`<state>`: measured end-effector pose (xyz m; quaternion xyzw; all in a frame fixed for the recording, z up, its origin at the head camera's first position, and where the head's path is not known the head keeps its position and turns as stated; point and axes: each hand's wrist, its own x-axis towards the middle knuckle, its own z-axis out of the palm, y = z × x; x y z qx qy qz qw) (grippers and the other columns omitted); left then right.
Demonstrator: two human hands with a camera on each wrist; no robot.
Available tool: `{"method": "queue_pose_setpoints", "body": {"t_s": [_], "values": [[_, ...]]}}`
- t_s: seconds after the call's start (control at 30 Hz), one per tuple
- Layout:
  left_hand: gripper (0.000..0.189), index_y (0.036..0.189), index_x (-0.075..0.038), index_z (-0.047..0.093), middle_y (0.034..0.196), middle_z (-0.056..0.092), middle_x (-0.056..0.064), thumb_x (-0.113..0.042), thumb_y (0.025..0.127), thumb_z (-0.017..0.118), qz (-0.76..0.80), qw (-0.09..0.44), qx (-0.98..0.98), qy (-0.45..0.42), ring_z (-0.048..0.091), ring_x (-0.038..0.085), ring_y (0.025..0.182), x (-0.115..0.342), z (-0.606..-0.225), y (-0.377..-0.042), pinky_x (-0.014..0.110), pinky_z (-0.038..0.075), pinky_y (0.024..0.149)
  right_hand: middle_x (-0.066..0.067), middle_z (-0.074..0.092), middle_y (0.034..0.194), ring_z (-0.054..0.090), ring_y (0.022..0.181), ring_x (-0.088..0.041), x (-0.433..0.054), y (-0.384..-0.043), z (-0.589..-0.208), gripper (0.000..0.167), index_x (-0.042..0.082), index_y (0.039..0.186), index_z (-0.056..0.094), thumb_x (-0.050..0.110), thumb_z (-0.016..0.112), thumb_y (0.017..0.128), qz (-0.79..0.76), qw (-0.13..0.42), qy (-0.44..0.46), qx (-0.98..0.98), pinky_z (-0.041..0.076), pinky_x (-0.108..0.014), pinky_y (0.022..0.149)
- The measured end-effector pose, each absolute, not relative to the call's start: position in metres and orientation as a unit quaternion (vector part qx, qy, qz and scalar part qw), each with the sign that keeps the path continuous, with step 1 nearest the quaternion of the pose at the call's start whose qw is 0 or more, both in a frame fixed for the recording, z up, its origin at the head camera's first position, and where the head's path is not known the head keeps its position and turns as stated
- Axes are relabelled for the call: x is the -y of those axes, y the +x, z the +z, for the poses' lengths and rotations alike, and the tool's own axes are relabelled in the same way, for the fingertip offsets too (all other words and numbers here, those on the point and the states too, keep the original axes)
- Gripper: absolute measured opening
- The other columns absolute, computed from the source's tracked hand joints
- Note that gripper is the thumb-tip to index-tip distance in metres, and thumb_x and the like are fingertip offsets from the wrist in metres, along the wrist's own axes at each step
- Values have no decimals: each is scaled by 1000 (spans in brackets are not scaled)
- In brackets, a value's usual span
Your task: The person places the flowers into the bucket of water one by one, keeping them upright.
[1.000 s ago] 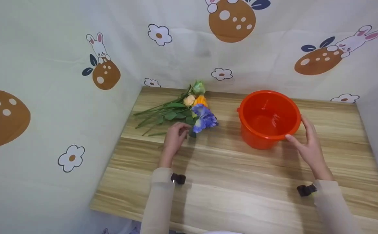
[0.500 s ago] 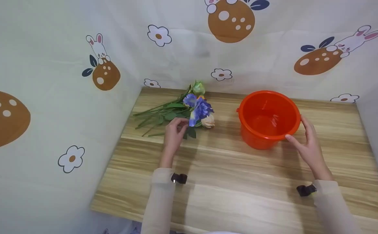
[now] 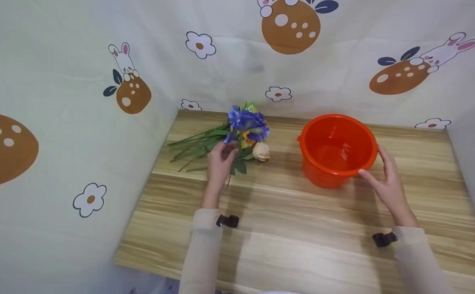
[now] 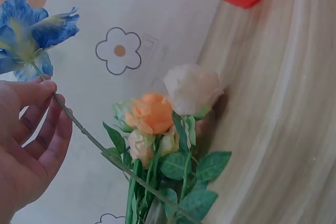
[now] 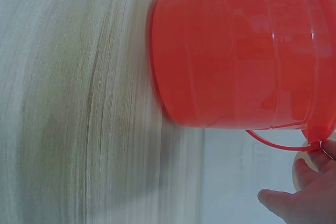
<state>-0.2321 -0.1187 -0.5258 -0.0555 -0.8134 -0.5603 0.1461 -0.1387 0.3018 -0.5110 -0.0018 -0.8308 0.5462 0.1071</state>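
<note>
In the head view, the blue iris [image 3: 249,121] is rising toward the far edge of the wooden tabletop [image 3: 302,232] compared with a half second ago, and the left hand [image 3: 220,165] is moving forward slightly with it, while the red bucket [image 3: 327,177] and the right hand [image 3: 391,185] are staying put. The iris blossom is now covering part of the flowers behind it; a peach rose [image 3: 261,151] is showing at the near right of the bunch, and green stems [image 3: 196,141] are lying toward the left. The bucket is standing upright to the right of the flowers. In the left wrist view, the left hand is gripping the iris, its thumb and fingertips pinching the stem just below the petals, and the stem is slanting down across the bunch, where an orange rose [image 4: 151,113] and green leaves [image 4: 212,166] are showing. In the right wrist view, the right hand is not closing into a grip: its fingers are touching the bucket's rim beside the end of the thin red handle [image 5: 275,144], which is hanging down outside the wall.
</note>
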Motion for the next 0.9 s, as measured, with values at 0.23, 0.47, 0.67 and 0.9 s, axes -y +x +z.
{"method": "queue_pose_setpoints", "body": {"t_s": [0.23, 0.47, 0.67, 0.9], "values": [[21, 111, 3, 71, 100, 72, 20, -6, 92, 70, -620, 132, 772, -51, 68, 16, 86, 113, -517, -234, 17, 55, 72, -13, 23, 165, 17, 153, -34, -319, -151, -542, 86, 16, 160, 22, 11, 73, 90, 542, 108, -3, 834, 12, -63, 123], [22, 112, 4, 71, 104, 72, 26, -5, 92, 69, -650, 126, 748, -39, 71, 35, 94, 105, -506, -234, 16, 56, 72, -12, 22, 165, 17, 153, -31, -321, -152, -546, 87, 17, 160, 22, 10, 73, 90, 548, 110, 2, 829, 11, -62, 124], [22, 111, 6, 71, 104, 72, 26, -3, 91, 70, -676, 128, 725, -31, 70, 41, 96, 97, -496, -238, 17, 57, 72, -17, 21, 164, 16, 152, -35, -314, -148, -534, 84, 9, 159, 21, 7, 71, 91, 551, 108, 2, 828, 10, -61, 124], [22, 110, 7, 71, 104, 71, 29, -1, 90, 71, -701, 130, 701, -26, 72, 20, 83, 87, -481, -243, 26, 61, 69, -23, 20, 163, 15, 152, -38, -301, -138, -512, 82, 6, 158, 21, 7, 69, 92, 560, 108, 9, 821, 8, -64, 123]]}}
